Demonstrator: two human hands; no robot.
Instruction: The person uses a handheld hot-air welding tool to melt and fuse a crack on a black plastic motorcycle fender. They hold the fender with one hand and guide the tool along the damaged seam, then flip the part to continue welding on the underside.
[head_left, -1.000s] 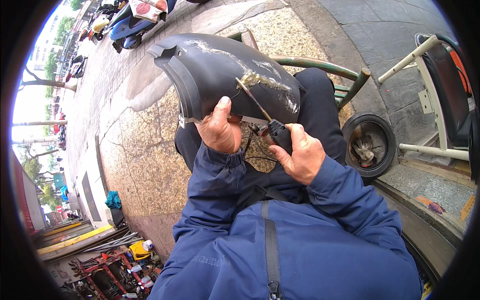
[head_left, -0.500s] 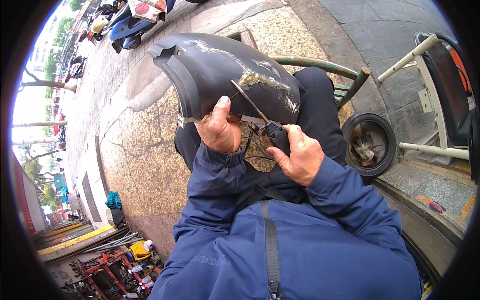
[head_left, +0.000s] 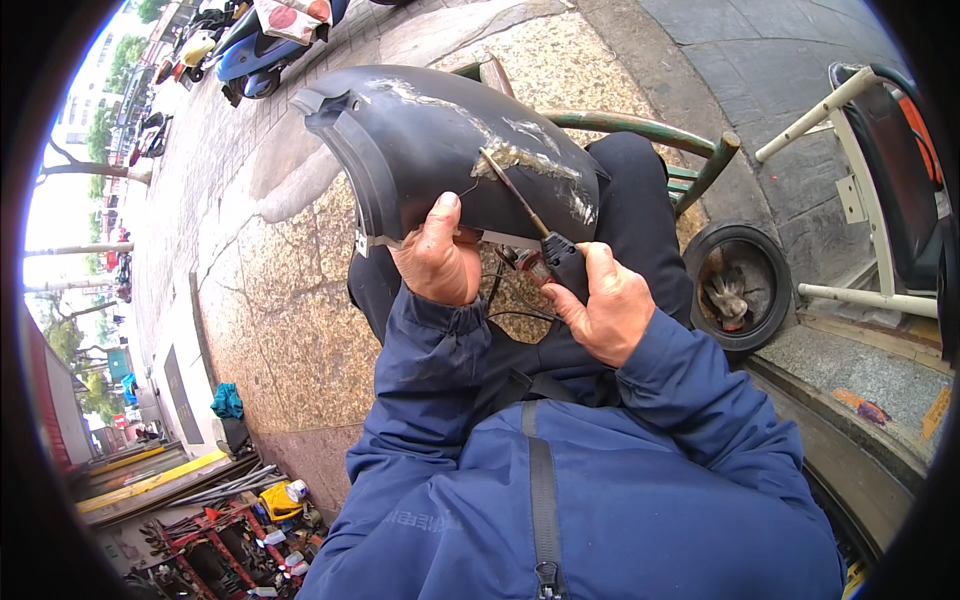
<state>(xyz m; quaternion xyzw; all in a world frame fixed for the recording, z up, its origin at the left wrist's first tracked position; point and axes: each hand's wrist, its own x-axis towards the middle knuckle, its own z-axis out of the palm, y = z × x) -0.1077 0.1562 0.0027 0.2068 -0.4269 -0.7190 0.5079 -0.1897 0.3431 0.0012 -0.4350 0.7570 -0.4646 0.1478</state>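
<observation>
A curved black plastic fender (head_left: 430, 150) rests across my lap, with a rough, pale, ragged seam running over its top. My left hand (head_left: 440, 255) grips its near edge, thumb on top and the other fingers hidden beneath. In my right hand (head_left: 610, 305) is a soldering iron (head_left: 568, 262) with a black handle and a long metal rod. The rod's tip touches or hovers just over the lumpy part of the seam (head_left: 505, 158); I cannot tell which. Beside my left thumb a thin dark line, wire or crack, shows on the fender.
A green-railed wooden seat (head_left: 640, 124) stands beyond my knees. To the right are a black tyre-like bowl (head_left: 737, 345) with scraps inside and a pale-framed chair (head_left: 850, 190). Red metal racks with tools (head_left: 215, 545) lie at lower left. Scooters (head_left: 262, 65) are parked farther off.
My right hand has shifted slightly right, and the iron's tip has moved up and right along the seam. My left hand and the fender have stayed nearly still.
</observation>
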